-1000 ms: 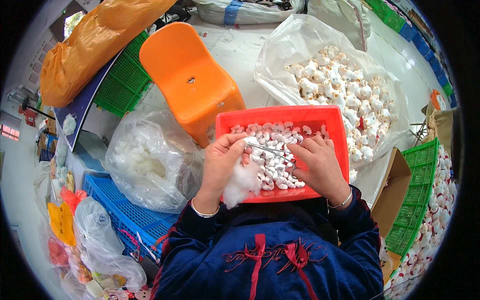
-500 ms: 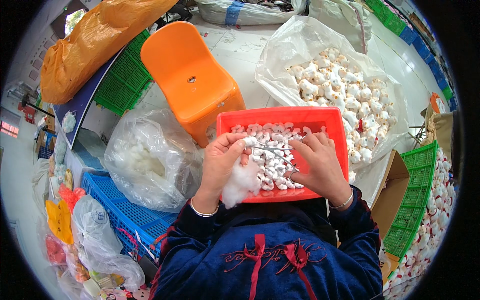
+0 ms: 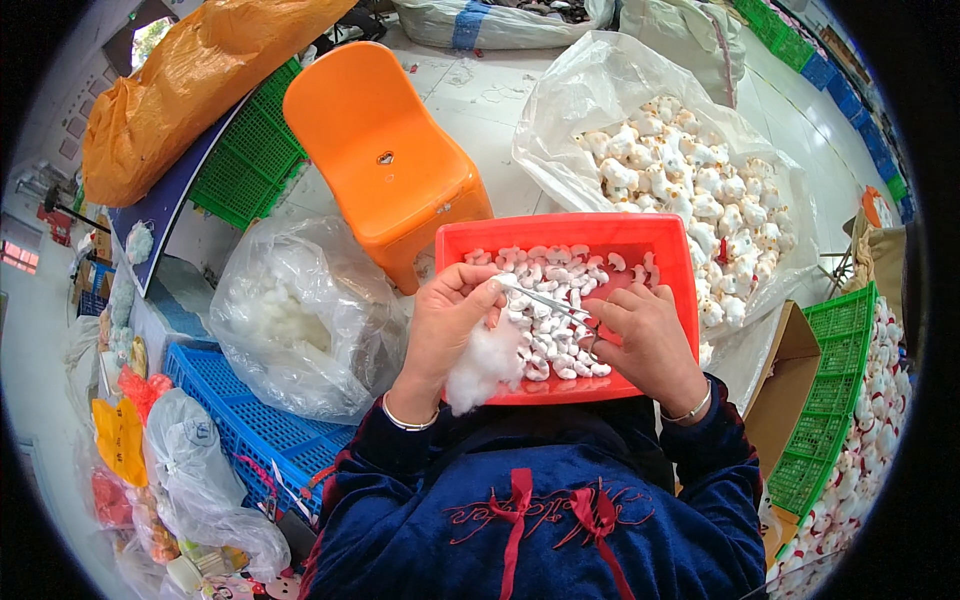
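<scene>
Left hand: my left hand (image 3: 447, 320) pinches a small white fabric piece (image 3: 506, 282), thumb and forefinger clamped together on it.
Right hand: my right hand (image 3: 640, 330) is closed on the looped handles of a slim silver metal tool (image 3: 552, 303), scissors or forceps; the blur leaves this unsure.
Tool tip: at the white piece, pointing toward my left fingers.
White piece: above the left part of a red rectangular plastic tray (image 3: 560, 224).
Stuffing: a loose white fluffy tuft (image 3: 484, 368) just below my left fingers, over the tray's near left corner.
Tray contents: many small curved white pieces (image 3: 546, 345).
Left of tray: a clear plastic bag (image 3: 350, 365) with white fluff inside.
Beyond it: an orange plastic chair (image 3: 375, 150).
</scene>
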A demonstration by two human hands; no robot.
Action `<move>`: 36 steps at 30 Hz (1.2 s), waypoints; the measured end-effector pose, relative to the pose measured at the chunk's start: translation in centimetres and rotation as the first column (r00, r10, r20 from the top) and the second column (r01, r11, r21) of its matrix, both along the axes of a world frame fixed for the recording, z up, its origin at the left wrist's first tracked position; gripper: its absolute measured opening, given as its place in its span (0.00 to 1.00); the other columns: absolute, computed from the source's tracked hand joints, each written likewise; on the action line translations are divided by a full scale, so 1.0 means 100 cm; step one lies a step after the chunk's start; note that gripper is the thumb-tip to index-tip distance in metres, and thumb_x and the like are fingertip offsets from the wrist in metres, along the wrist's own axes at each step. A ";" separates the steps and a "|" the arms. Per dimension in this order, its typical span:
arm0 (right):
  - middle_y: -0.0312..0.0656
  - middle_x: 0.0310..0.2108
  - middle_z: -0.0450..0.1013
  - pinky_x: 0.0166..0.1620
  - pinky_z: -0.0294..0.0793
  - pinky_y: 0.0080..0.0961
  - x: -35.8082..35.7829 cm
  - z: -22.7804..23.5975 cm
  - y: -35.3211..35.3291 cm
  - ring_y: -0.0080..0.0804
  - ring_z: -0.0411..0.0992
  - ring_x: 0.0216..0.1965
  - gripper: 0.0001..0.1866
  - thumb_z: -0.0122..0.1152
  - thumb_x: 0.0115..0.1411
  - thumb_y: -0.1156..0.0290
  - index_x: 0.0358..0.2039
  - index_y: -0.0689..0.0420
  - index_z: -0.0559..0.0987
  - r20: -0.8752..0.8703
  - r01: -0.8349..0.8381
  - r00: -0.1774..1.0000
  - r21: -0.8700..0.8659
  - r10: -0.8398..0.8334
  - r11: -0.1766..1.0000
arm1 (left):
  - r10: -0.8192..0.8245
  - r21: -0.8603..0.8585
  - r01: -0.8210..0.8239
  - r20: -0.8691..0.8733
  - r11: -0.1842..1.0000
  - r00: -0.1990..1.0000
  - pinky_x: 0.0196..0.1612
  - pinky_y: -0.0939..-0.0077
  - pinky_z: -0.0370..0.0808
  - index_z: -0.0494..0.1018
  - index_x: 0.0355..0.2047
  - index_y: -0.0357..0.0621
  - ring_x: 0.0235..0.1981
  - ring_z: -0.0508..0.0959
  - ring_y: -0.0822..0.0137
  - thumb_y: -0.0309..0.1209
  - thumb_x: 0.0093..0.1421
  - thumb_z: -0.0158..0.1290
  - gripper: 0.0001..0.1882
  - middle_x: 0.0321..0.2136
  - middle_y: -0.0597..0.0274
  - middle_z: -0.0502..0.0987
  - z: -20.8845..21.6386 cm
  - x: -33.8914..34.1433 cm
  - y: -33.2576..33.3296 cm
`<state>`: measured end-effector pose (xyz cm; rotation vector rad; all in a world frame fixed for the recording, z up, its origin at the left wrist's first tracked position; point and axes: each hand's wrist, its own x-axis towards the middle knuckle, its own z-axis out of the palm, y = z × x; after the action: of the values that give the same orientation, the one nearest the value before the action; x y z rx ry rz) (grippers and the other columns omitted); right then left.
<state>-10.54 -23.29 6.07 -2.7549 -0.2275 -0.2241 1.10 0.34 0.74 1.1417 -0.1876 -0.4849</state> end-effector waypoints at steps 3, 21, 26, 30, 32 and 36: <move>0.36 0.32 0.75 0.43 0.63 0.38 -0.004 0.009 0.002 0.37 0.72 0.39 0.18 0.74 0.52 0.62 0.43 0.51 0.84 -0.104 0.009 0.994 -0.048 -0.014 0.999 | -0.060 0.103 0.053 0.072 0.993 0.996 0.31 0.85 0.73 0.80 0.42 0.33 0.26 0.76 0.77 0.23 0.67 0.58 0.06 0.29 0.60 0.82 0.001 -0.003 0.000; 0.42 0.37 0.77 0.46 0.72 0.40 0.001 0.022 -0.016 0.44 0.74 0.42 0.20 0.74 0.50 0.66 0.44 0.58 0.83 -0.236 -0.046 0.969 0.123 0.074 0.991 | -0.290 0.243 0.274 0.032 0.930 0.956 0.32 0.86 0.71 0.81 0.47 0.32 0.27 0.74 0.80 0.22 0.66 0.55 0.11 0.32 0.62 0.82 -0.002 0.001 0.002; 0.42 0.36 0.77 0.46 0.72 0.39 0.005 0.019 -0.017 0.43 0.74 0.43 0.21 0.74 0.49 0.65 0.44 0.56 0.83 -0.222 -0.064 0.971 0.135 0.093 0.989 | -0.264 0.229 0.240 0.076 0.943 0.962 0.34 0.85 0.72 0.82 0.49 0.35 0.30 0.75 0.82 0.27 0.67 0.60 0.13 0.33 0.69 0.82 0.001 -0.002 0.003; 0.42 0.37 0.77 0.46 0.71 0.39 0.005 0.012 -0.016 0.43 0.74 0.43 0.22 0.75 0.50 0.64 0.45 0.55 0.83 -0.202 -0.077 0.975 0.089 0.093 0.993 | -0.151 0.244 0.130 0.069 0.961 0.986 0.32 0.86 0.70 0.82 0.48 0.34 0.26 0.73 0.81 0.25 0.68 0.56 0.11 0.27 0.67 0.80 -0.001 -0.001 0.001; 0.42 0.38 0.77 0.48 0.72 0.40 0.006 0.011 -0.020 0.45 0.74 0.44 0.21 0.74 0.50 0.64 0.45 0.55 0.83 -0.224 -0.087 0.969 0.092 0.105 0.992 | -0.127 0.208 0.116 0.040 0.971 0.991 0.31 0.86 0.70 0.82 0.46 0.34 0.25 0.73 0.81 0.25 0.68 0.56 0.10 0.27 0.66 0.81 -0.006 -0.001 0.002; 0.42 0.38 0.80 0.47 0.75 0.35 0.013 -0.008 -0.024 0.39 0.77 0.42 0.17 0.73 0.55 0.65 0.43 0.58 0.83 -0.231 0.032 0.970 0.412 0.070 0.910 | -0.120 0.106 0.127 -0.068 0.986 0.990 0.30 0.85 0.71 0.81 0.43 0.35 0.23 0.73 0.80 0.25 0.67 0.56 0.08 0.27 0.64 0.81 -0.003 0.000 0.001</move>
<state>-9.28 -25.66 5.29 -2.3263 -0.1236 0.0661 1.06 0.42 0.45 1.2258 -0.1810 -0.6458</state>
